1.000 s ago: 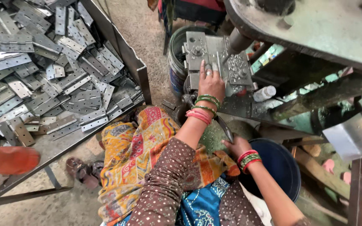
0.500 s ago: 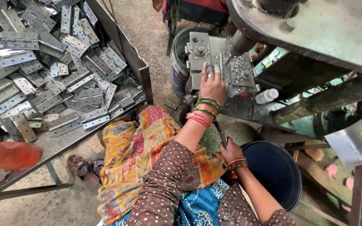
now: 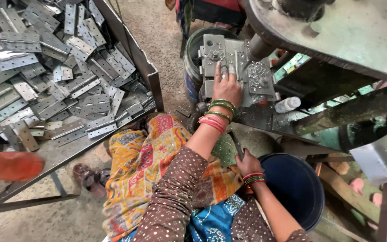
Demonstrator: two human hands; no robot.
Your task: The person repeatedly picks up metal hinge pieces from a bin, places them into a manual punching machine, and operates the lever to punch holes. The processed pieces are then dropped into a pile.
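A flat grey steel die block [image 3: 236,67], studded with bolts and dusted with shiny metal shavings, sits at the far centre of the scene, under the arm of a heavy green press machine [image 3: 337,40]. The person's left hand [image 3: 226,87] lies palm down on this block, fingers stretched flat and slightly spread, pressing on the metal rather than gripping anything; whether a small piece lies under the fingers cannot be told. Green and pink bangles ring the wrist.

Nearer and a little to the right, the person's right hand [image 3: 248,163] is closed in a fist around a thin dark metal lever [image 3: 237,144] that slants up away from the lap. This wrist also wears bangles.

Just right of that fist stands a round dark blue plastic bucket [image 3: 296,188]. A small white plastic bottle [image 3: 287,104] lies on the machine bed, right of the die block. Behind the block is a dark round drum [image 3: 193,62].

The person sits low, in a brown dotted sleeve, with an orange and yellow patterned cloth [image 3: 144,166] across the knees.

To the left, a grey metal tray table [image 3: 151,74] holds a large heap of flat silver hinge plates [image 3: 45,76]. A worn sandal [image 3: 86,177] rests on the concrete floor beneath it.
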